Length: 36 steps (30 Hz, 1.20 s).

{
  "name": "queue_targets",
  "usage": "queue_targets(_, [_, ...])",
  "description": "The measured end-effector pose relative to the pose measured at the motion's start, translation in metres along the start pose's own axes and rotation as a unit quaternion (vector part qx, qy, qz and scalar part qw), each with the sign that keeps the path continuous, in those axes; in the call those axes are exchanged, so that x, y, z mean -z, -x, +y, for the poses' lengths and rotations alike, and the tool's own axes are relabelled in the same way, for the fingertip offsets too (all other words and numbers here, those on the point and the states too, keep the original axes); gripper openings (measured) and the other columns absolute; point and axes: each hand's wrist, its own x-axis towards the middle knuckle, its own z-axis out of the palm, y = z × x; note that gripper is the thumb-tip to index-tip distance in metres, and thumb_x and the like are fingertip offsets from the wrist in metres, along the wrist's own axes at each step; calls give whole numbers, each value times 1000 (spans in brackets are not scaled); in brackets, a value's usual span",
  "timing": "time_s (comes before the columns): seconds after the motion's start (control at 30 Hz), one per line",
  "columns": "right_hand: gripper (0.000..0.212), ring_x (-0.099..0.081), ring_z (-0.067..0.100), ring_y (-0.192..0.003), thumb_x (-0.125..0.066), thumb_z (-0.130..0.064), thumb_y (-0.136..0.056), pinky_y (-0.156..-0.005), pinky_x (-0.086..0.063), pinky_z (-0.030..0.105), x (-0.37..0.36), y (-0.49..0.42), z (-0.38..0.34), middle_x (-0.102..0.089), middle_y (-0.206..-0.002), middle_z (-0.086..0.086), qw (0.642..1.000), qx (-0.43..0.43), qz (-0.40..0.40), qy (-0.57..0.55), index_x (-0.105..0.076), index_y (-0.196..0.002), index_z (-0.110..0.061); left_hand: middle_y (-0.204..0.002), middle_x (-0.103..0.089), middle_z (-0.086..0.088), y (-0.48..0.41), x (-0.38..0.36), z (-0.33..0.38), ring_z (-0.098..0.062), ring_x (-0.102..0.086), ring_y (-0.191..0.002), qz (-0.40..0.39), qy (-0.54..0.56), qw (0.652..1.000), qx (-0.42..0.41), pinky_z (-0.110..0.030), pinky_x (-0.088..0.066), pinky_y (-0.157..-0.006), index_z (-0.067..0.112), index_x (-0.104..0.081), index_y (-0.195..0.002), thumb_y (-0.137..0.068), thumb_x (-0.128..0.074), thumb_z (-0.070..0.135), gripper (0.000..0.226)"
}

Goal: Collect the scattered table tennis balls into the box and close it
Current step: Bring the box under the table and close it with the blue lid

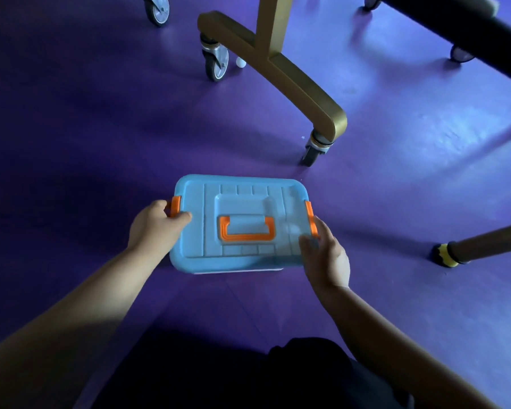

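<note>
I see the blue box (239,202) at mid-frame on the purple floor (86,143), lid seated on top. The left hand (157,225) pinches the orange left latch (176,205), thumb on the lid. The right hand (325,255) sits at the right latch (309,216), too blurred to tell whether it grips or merely presses. I judge the closing nearly done, yet one white ball (241,64) lies beside a caster (216,64), upper middle.

Smooth plastic box (239,222); glossy purple floor (425,172).
</note>
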Motion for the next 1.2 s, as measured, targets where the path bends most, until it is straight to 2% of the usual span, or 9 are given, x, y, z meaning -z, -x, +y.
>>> queue_targets(0.13, [47,-55,31,-111,-54,-26,-90,-81,-42,34,24,-17,17,-59,-125,8,994,-65,69,-57,-43,-135,-20,-71,-63,3,14,-25,30,-11,-60,-64,-48,23,998,-19,-30,-43,-59,14,-59,-90,-81,-61,33,21])
queue_targets(0.3, [61,-41,31,-126,-58,-21,-86,-97,-38,38,56,-38,35,-31,-145,11,966,-167,155,-121,-32,-140,-9,-81,-65,-2,35,-86,65,-29,-67,-79,-85,98,991,18,-41,-55,-76,16,-56,-91,-72,-62,36,28])
queue_targets(0.4, [57,-47,31,-118,-63,-19,-79,-93,-41,37,63,-40,38,-42,-136,12,934,-221,182,-214,-40,-131,-9,-92,-65,-8,50,-120,95,-34,-62,-92,-91,121,988,40,-38,-50,-77,11,-53,-103,-78,-64,27,32])
queue_targets(0.5, [60,-56,28,-109,-61,-21,-69,-89,-48,41,56,-34,40,-57,-122,6,939,-190,154,-240,-42,-126,-21,-107,-63,-14,66,-151,129,-37,-60,-98,-102,161,980,50,-39,-46,-78,10,-48,-111,-79,-67,24,40])
queue_targets(0.63, [66,-46,24,-124,-53,-5,-81,-101,-39,33,62,-54,41,-46,-139,6,947,-184,172,-201,-33,-142,-22,-113,-63,-16,69,-176,158,-36,-61,-102,-121,233,963,67,-37,-47,-81,9,-48,-114,-76,-74,24,49])
queue_targets(0.83, [51,-47,27,-124,-44,-4,-88,-97,-37,30,74,-90,52,-48,-139,9,951,-202,193,-135,-44,-138,-18,-107,-67,-4,62,-197,154,-21,-66,-93,-243,284,927,44,-38,-55,-87,20,-56,-108,-70,-72,13,42])
queue_targets(0.93, [50,-48,27,-122,-41,-5,-90,-93,-37,29,70,-100,50,-47,-137,9,952,-204,189,-127,-44,-138,-19,-112,-65,3,55,-194,152,-15,-65,-101,-286,303,908,35,-40,-53,-93,28,-55,-114,-62,-69,22,54])
queue_targets(1.07, [50,-50,29,-116,-39,-7,-91,-87,-38,29,65,-105,47,-46,-135,9,954,-200,194,-113,-42,-139,-19,-124,-59,-12,49,-189,146,-20,-57,-118,-330,310,892,11,-42,-48,-100,21,-51,-124,-77,-60,-4,53])
queue_targets(1.2, [49,-53,30,-112,-38,-9,-92,-85,-39,28,59,-104,44,-44,-136,9,955,-195,194,-112,-41,-139,-21,-120,-63,-3,43,-181,142,-17,-58,-115,-337,287,897,-12,-44,-45,-104,35,-55,-108,-77,-57,2,45])
